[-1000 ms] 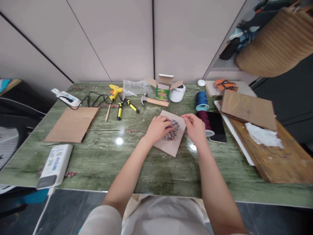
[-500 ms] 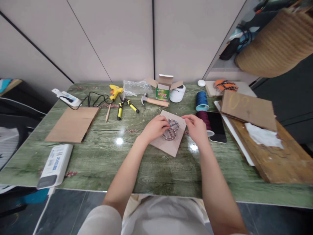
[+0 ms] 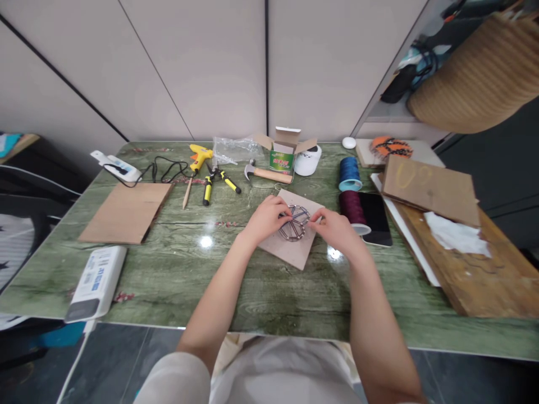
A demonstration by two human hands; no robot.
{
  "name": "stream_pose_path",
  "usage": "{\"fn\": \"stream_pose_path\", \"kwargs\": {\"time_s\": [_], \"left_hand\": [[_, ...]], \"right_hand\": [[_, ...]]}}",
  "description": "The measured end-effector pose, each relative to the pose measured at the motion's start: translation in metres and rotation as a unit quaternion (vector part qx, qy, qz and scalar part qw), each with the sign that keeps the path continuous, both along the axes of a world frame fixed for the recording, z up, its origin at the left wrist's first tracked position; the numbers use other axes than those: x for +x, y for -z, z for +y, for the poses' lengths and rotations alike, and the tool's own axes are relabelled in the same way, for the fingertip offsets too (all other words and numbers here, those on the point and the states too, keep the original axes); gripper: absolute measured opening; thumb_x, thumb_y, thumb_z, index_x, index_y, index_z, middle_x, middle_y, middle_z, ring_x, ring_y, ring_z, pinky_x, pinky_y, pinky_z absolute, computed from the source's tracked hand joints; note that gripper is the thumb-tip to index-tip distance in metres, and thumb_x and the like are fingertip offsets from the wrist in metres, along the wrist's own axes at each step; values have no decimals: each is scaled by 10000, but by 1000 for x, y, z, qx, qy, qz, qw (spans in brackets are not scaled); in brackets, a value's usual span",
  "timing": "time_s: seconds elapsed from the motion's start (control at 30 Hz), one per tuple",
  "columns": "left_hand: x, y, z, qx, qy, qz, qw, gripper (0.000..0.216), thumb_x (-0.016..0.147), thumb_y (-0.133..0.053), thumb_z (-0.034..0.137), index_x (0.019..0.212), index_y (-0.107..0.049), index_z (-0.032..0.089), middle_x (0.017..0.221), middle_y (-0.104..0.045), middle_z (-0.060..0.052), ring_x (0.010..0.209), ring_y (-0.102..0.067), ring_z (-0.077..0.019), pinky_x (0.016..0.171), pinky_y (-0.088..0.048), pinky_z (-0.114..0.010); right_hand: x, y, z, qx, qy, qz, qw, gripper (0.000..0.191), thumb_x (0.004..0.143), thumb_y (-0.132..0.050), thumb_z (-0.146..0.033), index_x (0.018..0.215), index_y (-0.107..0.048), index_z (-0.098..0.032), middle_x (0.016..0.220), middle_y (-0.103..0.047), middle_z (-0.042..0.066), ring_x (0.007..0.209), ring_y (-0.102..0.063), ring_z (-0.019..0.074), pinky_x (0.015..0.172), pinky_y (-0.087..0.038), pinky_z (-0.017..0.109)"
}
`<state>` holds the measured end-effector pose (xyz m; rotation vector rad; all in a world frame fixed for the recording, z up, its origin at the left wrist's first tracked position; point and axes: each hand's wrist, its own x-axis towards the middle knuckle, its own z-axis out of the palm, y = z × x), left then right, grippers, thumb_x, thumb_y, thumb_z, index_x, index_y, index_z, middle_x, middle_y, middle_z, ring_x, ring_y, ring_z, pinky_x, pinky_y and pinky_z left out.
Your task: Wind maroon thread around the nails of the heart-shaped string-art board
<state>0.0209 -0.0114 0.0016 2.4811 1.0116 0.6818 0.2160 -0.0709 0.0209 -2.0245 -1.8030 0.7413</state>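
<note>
Round wire frame [image 3: 296, 223], spokes apparently complete, on cardboard square [image 3: 286, 252]; left hand [image 3: 265, 220] and right hand [image 3: 332, 231] grip opposite edges, fingers [image 3: 315, 219] curled; blue cord spool [image 3: 349, 174], maroon cord spool [image 3: 352, 206] stand apart.

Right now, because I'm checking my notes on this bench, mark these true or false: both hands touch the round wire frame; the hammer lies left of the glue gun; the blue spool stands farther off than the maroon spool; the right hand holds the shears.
1. Both hands touch the frame: true. The left hand and right hand are on the round wire frame.
2. False: the hammer lies right of the yellow glue gun.
3. True: the blue spool is beyond the maroon spool.
4. False: the yellow-handled shears lie on the table.
</note>
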Motion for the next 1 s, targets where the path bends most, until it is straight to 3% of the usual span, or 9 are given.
{"fn": "stream_pose_path", "kwargs": {"time_s": [0.2,0.43,0.77,1.0], "left_hand": [[-2,0,2,-2,15,7,1000,113,815,-595,278,810,-683,208,889,-604,-29,910,-497,-178,847,-425,-341],[-5,-5,-1,9,26,20,999,103,817,-589,272,827,-666,204,892,-586,-30,913,-491,-175,859,-418,-335],[-4,-6,-3,14,27,26,999,111,828,-555,242,815,-655,195,881,-589,-39,925,-491,-189,869,-415,-348],[7,-4,-8,38,-34,17,999,159,801,-593,321,866,-640,184,931,-571,-53,922,-489,-199,848,-428,-344]], "right_hand": [[4,1,-2,-30,-88,17,996,242,761,-526,-349,648,-688,-210,632,-635,13,584,-525,150,553,-315,256],[5,0,-2,-41,-109,23,993,315,775,-479,-360,571,-652,-193,528,-562,1,514,-460,129,512,-283,251],[7,0,4,-7,-41,75,996,328,746,-532,-475,623,-582,-175,584,-540,-9,565,-455,125,531,-301,236],[-8,16,12,114,60,-16,992,257,775,-530,-420,655,-561,-195,570,-536,-6,529,-444,132,549,-267,256]]}}
